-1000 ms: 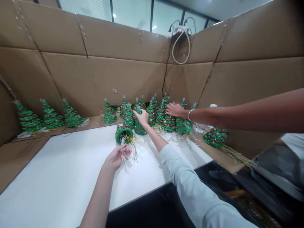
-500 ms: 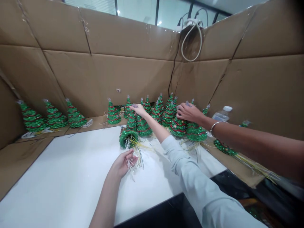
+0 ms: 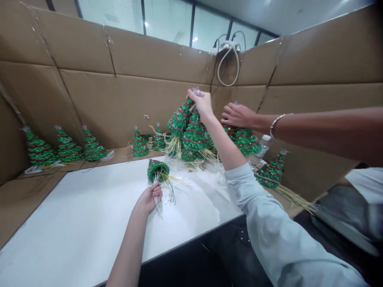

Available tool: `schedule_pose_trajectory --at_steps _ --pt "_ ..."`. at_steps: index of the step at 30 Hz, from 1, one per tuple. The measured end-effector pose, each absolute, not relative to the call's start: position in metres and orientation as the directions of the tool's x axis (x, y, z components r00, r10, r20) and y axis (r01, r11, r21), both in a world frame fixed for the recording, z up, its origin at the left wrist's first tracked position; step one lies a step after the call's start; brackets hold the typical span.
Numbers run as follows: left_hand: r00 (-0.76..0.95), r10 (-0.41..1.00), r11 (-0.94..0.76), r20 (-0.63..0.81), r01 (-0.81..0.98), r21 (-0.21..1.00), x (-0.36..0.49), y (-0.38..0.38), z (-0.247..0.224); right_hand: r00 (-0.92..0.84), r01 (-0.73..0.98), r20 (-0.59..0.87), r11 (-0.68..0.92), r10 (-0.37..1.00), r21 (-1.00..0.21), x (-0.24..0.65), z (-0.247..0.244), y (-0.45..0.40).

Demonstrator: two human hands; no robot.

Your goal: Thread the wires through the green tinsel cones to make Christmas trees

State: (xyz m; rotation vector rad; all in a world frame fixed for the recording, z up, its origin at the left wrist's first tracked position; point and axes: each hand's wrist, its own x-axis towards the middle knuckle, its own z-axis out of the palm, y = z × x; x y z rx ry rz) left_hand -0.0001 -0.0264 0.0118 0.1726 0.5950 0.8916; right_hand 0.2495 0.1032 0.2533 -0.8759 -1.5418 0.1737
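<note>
Far to the left of the left fingers, three cone-shaped trees (image 3: 68, 147), glittery green with red bands, stand on brown cardboard (image 3: 38, 179). The left hand (image 3: 149, 198) has its fingers curled closed on thin white wires (image 3: 156, 186). Just beyond those fingers, a fallen tree (image 3: 152, 163) lies on the smooth white worktop (image 3: 80, 207), its round, hollow base facing them; yellow wires (image 3: 172, 177) spill out to their right. Higher and further right, the fingers of the right hand (image 3: 204, 104) are clenched around the pointed tops of raised trees (image 3: 180, 119), which hang tilted directly beneath. Right of these fingers, a co-worker's hand (image 3: 241, 115) bends over more trees (image 3: 247, 141); its grip cannot be told. Past it stands a clear plastic bottle (image 3: 264, 146).
</note>
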Motion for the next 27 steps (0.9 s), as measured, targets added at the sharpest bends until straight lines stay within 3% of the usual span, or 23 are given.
schedule_pose_trajectory --at_steps 9,14,20,27 --pt "0.510 0.788 0.613 -0.345 -0.698 0.370 -0.006 -0.022 0.007 0.162 0.524 0.906 0.743 0.392 -0.415 0.276 0.337 0.033" --pt "0.540 0.782 0.623 -0.311 -0.688 0.373 -0.010 -0.022 0.007 0.423 0.522 0.871 0.719 0.250 -0.459 0.252 0.353 -0.046" --pt "0.524 0.791 0.612 -0.315 -0.684 0.398 -0.012 -0.021 0.006 0.427 0.472 0.861 0.743 0.278 -0.474 0.258 0.356 -0.084" --pt "0.444 0.834 0.551 -0.326 -0.687 0.474 -0.014 -0.023 0.008 0.310 0.503 0.874 0.716 0.374 -0.485 0.268 0.339 -0.095"
